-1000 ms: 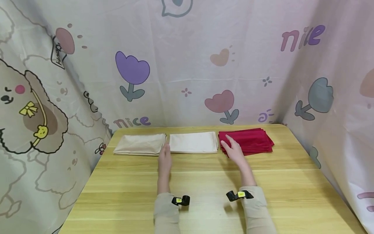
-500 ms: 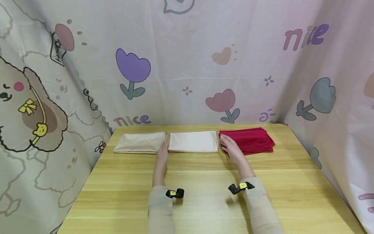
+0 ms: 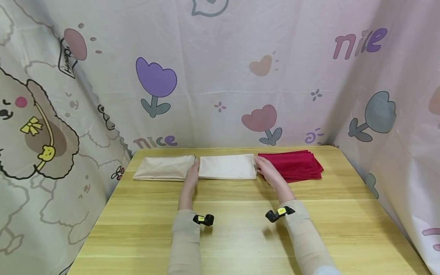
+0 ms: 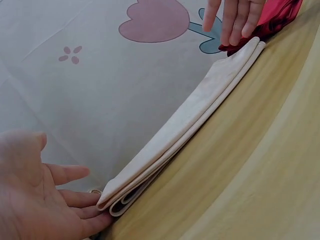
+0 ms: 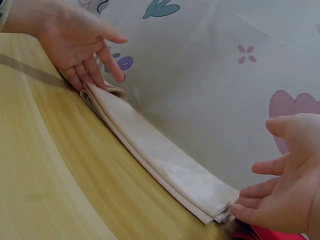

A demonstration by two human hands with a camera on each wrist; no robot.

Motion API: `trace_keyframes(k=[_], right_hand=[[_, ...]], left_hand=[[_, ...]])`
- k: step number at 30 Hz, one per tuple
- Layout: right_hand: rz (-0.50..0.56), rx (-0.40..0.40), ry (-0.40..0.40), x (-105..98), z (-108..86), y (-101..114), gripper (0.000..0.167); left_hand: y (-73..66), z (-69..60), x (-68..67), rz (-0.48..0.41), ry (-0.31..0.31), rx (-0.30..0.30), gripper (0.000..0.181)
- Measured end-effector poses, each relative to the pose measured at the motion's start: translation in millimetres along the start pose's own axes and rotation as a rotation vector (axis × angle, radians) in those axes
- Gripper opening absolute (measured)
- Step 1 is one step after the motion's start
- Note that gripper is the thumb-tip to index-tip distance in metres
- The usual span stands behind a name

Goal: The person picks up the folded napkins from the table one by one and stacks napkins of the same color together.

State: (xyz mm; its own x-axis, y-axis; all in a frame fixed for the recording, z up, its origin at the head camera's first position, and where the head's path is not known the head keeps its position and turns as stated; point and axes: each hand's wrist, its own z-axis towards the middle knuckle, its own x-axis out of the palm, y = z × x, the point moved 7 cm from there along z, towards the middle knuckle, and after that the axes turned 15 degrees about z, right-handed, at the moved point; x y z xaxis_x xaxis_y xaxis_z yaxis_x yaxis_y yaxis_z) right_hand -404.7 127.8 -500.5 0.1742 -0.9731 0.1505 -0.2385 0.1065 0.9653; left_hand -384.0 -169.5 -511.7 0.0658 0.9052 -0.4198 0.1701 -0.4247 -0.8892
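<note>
A folded white cloth [image 3: 227, 167] lies in the middle of a row at the back of the wooden table. At its left end my left hand [image 3: 191, 175] stands on edge, and in the left wrist view its extended fingers [image 4: 82, 198] touch the folded layers. Opposite it, my right hand [image 3: 270, 173] has its fingertips at the cloth's right end, palm inward. The right wrist view has those fingers [image 5: 257, 190] stretched out loosely, with the thumb raised. Neither hand grips the cloth, which lies flat between them.
A folded beige cloth [image 3: 165, 168] lies left of the left hand. Beyond the right hand is a stack of folded red cloth [image 3: 295, 165]. A patterned curtain [image 3: 213, 76] hangs behind the wooden table [image 3: 233, 236] and along both sides.
My right hand has shifted left from the red cloth's edge to the white cloth's right end. My left hand has moved slightly forward beside the white cloth's left end. The cloths look unmoved.
</note>
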Motion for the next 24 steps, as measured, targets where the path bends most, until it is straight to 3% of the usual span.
trace_keyframes(k=[8,15,24], right_hand=[[0.162,0.044,0.053,15,13.5,-5,0.064],[0.206,0.066,-0.009,14,16.0,-6,0.067],[0.312,0.125,-0.049,7,15.7,-9,0.068]], left_hand=[[-3.5,4.3,-3.3,-0.028,0.029,0.001,0.078],[-6.4,5.4,-2.0,-0.083,0.075,-0.028,0.07],[-3.5,13.0,-0.6,-0.137,0.066,-0.086,0.068]])
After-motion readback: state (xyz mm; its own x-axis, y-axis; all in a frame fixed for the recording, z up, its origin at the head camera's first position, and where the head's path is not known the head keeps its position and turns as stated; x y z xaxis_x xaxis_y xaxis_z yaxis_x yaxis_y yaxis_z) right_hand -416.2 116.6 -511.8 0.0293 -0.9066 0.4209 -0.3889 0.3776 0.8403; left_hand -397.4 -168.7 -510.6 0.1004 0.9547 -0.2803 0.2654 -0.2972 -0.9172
